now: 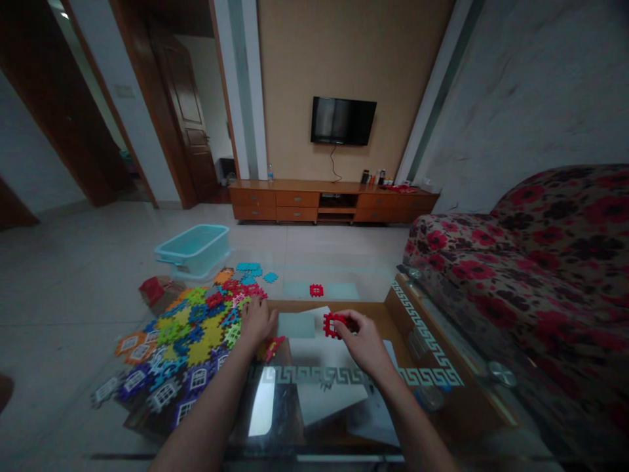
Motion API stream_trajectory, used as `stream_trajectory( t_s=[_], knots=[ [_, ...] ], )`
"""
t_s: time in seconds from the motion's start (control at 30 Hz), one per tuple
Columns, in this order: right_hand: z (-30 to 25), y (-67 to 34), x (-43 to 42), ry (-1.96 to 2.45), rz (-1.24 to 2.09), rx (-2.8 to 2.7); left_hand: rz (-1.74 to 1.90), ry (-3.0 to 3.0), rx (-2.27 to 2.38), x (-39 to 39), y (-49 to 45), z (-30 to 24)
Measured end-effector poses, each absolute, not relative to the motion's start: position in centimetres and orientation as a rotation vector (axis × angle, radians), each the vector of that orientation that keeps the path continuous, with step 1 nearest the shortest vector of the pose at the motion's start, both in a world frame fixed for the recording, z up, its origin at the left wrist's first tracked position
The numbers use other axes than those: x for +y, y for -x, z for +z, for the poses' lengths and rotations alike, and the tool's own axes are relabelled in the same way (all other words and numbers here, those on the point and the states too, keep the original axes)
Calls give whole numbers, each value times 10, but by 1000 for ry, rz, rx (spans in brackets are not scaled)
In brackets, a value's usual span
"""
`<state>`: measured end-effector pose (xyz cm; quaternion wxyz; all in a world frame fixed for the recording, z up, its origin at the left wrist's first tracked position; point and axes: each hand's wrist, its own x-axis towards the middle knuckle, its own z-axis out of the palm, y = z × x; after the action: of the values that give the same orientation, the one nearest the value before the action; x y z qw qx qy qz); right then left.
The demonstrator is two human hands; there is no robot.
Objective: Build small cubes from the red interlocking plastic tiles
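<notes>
The right hand (361,341) is closed on a red plastic building piece (333,325), held just above the glass desk (427,357). The left hand (255,322) curls at the edge of a heap of colourful plastic pieces (189,344) on the desk; whether it grips one cannot be told. Beyond, a pale blue plastic tub (192,250) stands on the floor (73,295), its contents unclear.

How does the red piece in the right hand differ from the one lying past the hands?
The held red piece is pinched in the fingers of the right hand, raised and tilted; the far red piece lies flat, untouched. The held one is nearer the camera. Both are red lattice-shaped interlocking pieces.
</notes>
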<state>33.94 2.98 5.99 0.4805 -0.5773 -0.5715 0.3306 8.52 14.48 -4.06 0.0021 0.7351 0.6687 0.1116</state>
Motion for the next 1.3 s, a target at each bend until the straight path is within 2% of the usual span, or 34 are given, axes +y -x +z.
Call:
stream_trajectory(
  t_s=[0.6,0.9,1.03,1.3],
  knots=[
    [63,-331,27,1395,793,-1408,300,-2316,2100,137,-87,-36],
    [62,-321,25,1348,791,-1433,405,-2330,2084,126,-92,-26],
    [61,-321,25,1360,788,-1442,551,-2289,2064,125,-92,-20],
    [58,-321,23,1347,782,-1468,1115,-2103,1800,113,-86,8]
  ],
)
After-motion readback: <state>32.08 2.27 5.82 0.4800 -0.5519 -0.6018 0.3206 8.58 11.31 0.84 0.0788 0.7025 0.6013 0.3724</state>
